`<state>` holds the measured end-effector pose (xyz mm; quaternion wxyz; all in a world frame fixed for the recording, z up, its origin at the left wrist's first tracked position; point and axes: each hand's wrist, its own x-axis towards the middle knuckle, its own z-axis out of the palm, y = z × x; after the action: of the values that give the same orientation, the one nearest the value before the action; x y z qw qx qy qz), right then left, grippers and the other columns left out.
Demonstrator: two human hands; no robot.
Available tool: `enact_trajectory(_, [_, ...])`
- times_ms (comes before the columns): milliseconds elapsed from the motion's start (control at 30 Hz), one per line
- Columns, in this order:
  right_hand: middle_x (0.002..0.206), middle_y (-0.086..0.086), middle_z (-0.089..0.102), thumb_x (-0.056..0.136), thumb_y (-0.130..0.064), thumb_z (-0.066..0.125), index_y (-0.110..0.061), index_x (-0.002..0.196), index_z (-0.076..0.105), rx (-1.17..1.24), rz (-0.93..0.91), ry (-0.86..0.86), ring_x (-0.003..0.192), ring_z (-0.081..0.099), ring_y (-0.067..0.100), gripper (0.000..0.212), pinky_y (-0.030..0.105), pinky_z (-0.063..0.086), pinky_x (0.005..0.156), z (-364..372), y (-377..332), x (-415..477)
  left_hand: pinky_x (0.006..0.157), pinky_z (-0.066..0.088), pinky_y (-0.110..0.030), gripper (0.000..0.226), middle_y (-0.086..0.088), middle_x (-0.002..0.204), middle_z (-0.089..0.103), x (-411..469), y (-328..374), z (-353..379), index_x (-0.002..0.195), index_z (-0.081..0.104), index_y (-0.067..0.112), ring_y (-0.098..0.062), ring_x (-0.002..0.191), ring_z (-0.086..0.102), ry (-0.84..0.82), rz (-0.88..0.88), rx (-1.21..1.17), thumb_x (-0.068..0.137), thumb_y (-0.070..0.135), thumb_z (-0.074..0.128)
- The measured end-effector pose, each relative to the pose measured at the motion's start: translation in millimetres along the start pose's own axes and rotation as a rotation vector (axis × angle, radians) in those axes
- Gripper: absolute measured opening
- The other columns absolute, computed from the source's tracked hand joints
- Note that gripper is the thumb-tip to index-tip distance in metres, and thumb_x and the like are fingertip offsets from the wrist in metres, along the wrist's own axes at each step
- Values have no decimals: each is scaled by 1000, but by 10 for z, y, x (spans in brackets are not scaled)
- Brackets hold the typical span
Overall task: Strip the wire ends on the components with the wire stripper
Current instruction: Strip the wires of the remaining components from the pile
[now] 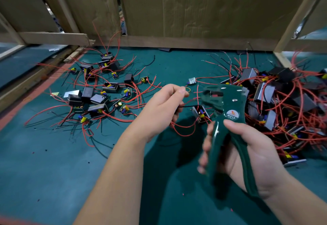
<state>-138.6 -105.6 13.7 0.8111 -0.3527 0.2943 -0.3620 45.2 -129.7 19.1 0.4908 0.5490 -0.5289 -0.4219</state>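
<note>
My right hand (pixel 247 150) grips the handles of a dark green wire stripper (pixel 228 111), held upright with its jaws pointing left. My left hand (pixel 164 108) pinches red and black wires (pixel 187 106) that lead to a small component (pixel 200 113) hanging just left of the stripper's jaws. The wire ends lie close to the jaws; whether they are inside is unclear. A second small board (pixel 192 80) lies on the mat behind my left hand.
A spread of components with red and black wires (pixel 99 94) lies on the green mat (pixel 53 163) at the left. A dense heap of similar components (pixel 283 104) fills the right. Cardboard panels (pixel 194 7) and wooden rails (pixel 53 38) enclose the back and sides.
</note>
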Motion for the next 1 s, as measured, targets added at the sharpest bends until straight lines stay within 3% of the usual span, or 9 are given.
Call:
enact_trajectory(67, [77,23,62,43,-38,83,-5,86,67,52,-97,2,65,64,40,56,53,56,63,-27,-11,24,63,43,-22,8,8,77,51,24,-27,-11,98,54,29,-7,64,50,3,-52,61,90,31,54])
enact_trajectory(167, [83,24,65,43,-37,82,-4,89,69,93,-230,13,73,65,42,59,54,56,67,-81,-84,20,63,41,-14,55,9,92,52,46,-52,-35,114,43,34,-3,71,49,-16,-138,43,63,16,53])
enact_trajectory(333, [84,23,66,52,-38,74,-4,93,69,66,-308,10,77,66,43,53,56,56,71,-120,-143,-26,74,48,-15,69,1,124,40,56,-82,216,123,28,30,-11,93,58,23,25,-76,79,-20,47])
enact_trajectory(433, [86,24,66,60,-35,70,-3,97,67,64,-312,-20,78,66,45,48,59,52,75,-113,-111,-36,76,54,-20,59,0,105,53,53,-118,409,105,37,30,-9,90,66,131,206,-114,78,-16,61])
enact_trajectory(533, [89,28,64,68,-27,73,2,102,63,141,-275,-133,81,64,48,46,62,49,78,-111,-95,-36,76,51,-34,26,3,81,63,47,-154,448,88,56,19,-16,81,61,176,451,420,77,3,72])
enact_trajectory(633, [92,32,62,74,-23,70,5,107,58,190,-232,-194,83,63,51,45,64,48,79,-136,-91,-16,80,43,-40,6,0,86,64,61,-132,316,84,66,15,-24,87,57,324,580,698,78,17,67])
enact_trajectory(800, [95,35,59,76,-17,72,7,111,55,297,-145,-258,86,60,55,45,67,44,83,-151,-105,16,93,29,-37,35,1,116,53,11,-58,-205,95,67,32,-27,112,45,1004,112,760,65,17,56])
enact_trajectory(900, [100,39,56,85,-15,61,9,116,50,397,-88,-275,92,55,58,41,69,38,89,-190,-121,45,106,19,-43,54,-4,136,41,19,-94,-448,113,57,36,-31,128,32,1042,-196,817,68,5,58])
enact_trajectory(1000, [109,45,48,95,-8,43,12,124,40,469,-33,-267,102,47,62,35,71,27,96,-158,-121,11,105,22,-44,61,-9,142,34,24,-197,-588,129,43,36,-35,129,30,875,-453,859,79,2,56])
